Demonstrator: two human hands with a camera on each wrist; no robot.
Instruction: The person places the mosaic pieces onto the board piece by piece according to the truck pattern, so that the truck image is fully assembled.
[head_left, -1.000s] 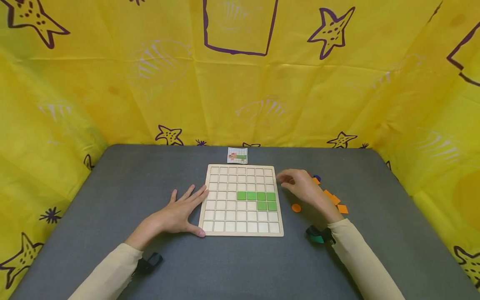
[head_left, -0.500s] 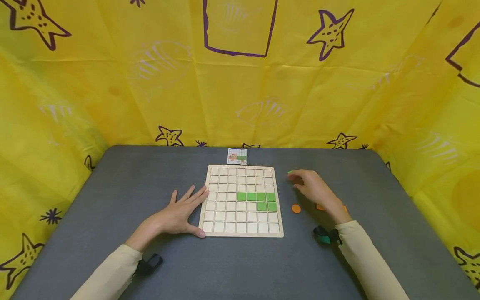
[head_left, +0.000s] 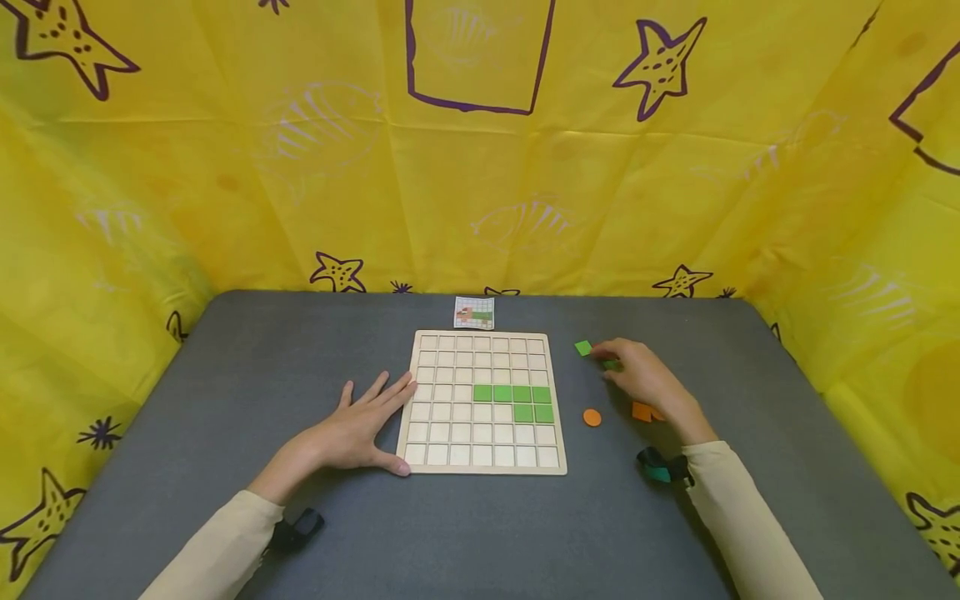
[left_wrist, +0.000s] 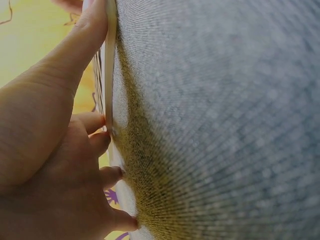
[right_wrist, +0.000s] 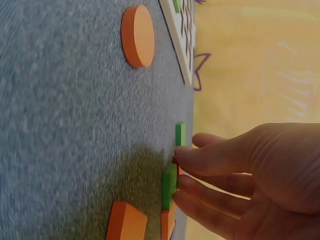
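Observation:
My left hand [head_left: 348, 427] lies with fingers spread at the left edge of a wooden grid board [head_left: 441, 468]. In the left wrist view, its thumb [left_wrist: 82, 42] rests along the board's rim. Several green square tiles [head_left: 522, 392] sit in cells on the board's right half. Right of the board, my right hand [head_left: 641, 375] is low over loose tiles. In the right wrist view, its fingertips are by a green tile [right_wrist: 169, 187], loosely bent; contact is unclear. Another green square tile [head_left: 583, 348] lies just left of that hand.
An orange round tile [head_left: 592, 417] lies between the board and my right forearm. Orange tiles [head_left: 642, 412] are partly hidden under the right hand. A small printed pattern card [head_left: 474, 313] lies behind the board. Yellow patterned cloth [head_left: 480, 167] hangs around the grey table [head_left: 480, 533].
My right hand has moved right, away from the board's edge, over the loose tiles. A green tile now shows left of its fingers. The left hand stays put.

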